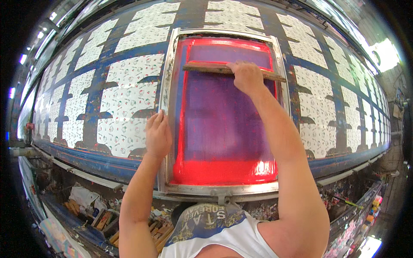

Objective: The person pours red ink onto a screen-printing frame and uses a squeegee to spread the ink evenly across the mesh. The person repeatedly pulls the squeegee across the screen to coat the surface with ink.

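Toward the far end of the metal frame (249, 189), our right hand (248, 77) is clamped on the wooden bar (206, 67), crosswise, longer end leftward (left hand (158, 134) sits by the frame's left edge, grip unclear).

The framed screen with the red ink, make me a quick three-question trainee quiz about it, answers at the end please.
1. Multiple choice: the wooden bar lies nearer which end of the framed screen? A, the end closest to the person; B, the end farthest from the person.
2. True or false: both hands grip the wooden bar.
3. Fill in the blank: the wide band of ink at the near end is ____.

Key:
1. B.
2. False; only the right hand does, while the left hand is at the screen's left side.
3. Red.
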Action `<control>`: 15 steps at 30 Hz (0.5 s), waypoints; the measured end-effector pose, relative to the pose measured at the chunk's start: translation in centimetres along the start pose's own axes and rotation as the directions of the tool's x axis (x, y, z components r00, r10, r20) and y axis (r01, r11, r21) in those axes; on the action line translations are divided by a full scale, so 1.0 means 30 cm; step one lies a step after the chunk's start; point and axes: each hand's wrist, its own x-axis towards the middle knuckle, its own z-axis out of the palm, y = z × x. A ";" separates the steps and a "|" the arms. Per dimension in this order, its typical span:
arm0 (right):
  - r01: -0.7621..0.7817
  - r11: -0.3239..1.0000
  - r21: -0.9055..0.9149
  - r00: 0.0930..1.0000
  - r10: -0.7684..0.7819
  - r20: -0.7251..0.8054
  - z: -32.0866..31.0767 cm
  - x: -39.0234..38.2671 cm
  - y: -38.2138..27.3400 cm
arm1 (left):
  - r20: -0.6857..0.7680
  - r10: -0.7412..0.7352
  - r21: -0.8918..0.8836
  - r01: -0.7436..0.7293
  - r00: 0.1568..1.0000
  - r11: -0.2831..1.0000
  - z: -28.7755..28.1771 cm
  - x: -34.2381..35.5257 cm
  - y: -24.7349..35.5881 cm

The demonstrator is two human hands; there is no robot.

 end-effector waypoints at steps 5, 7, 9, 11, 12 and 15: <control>0.008 1.000 -0.009 0.999 -0.009 -0.046 0.063 0.227 0.137 | -0.009 0.009 0.005 -0.009 1.000 1.000 -0.004 0.012 0.008; -0.016 1.000 -0.020 1.000 0.016 -0.002 0.064 0.304 0.172 | -0.018 0.017 0.011 -0.016 1.000 1.000 -0.003 0.017 0.008; -0.046 0.999 0.015 0.998 0.045 0.047 0.043 0.370 0.213 | -0.004 -0.003 -0.001 0.003 1.000 1.000 -0.006 0.017 0.011; -0.045 0.999 -0.015 0.997 0.046 0.067 0.037 0.419 0.233 | -0.008 -0.016 -0.016 0.016 1.000 1.000 -0.010 0.015 0.015; -0.077 0.996 -0.045 0.992 0.081 0.093 0.037 0.439 0.244 | -0.010 -0.020 -0.023 0.020 1.000 1.000 -0.013 0.016 0.016; -0.052 0.998 -0.045 0.997 0.055 0.062 0.054 0.476 0.278 | 0.011 -0.023 -0.013 0.023 1.000 1.000 -0.018 0.020 0.018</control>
